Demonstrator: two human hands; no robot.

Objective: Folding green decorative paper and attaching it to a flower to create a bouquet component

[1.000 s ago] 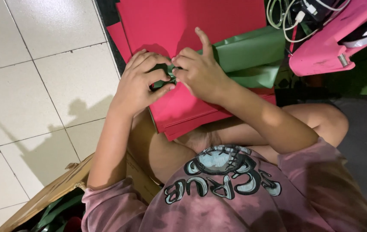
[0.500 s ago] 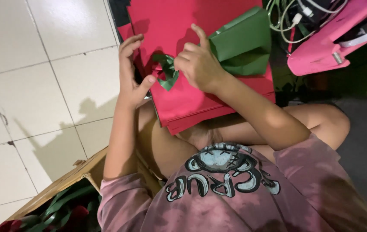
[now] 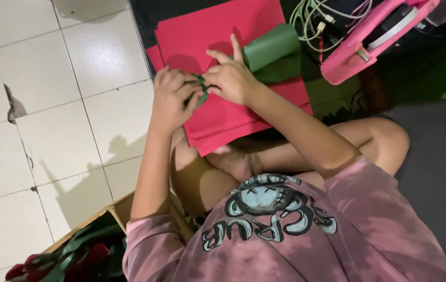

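A small green paper piece (image 3: 200,90) is pinched between the fingers of the left hand (image 3: 173,99) and right hand (image 3: 232,78). Red paper sheets (image 3: 218,31) lie beneath the fingers, a green paper roll (image 3: 271,46) just beyond the right hand, white floor tiles (image 3: 66,104) beside the left.

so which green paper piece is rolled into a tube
The green roll on the red sheets, beyond the right hand; the small green piece in both hands is crumpled.

Pink case (image 3: 374,39) with cables (image 3: 317,18) at top right; cardboard box (image 3: 84,245) at bottom left; white tiled floor (image 3: 50,104).
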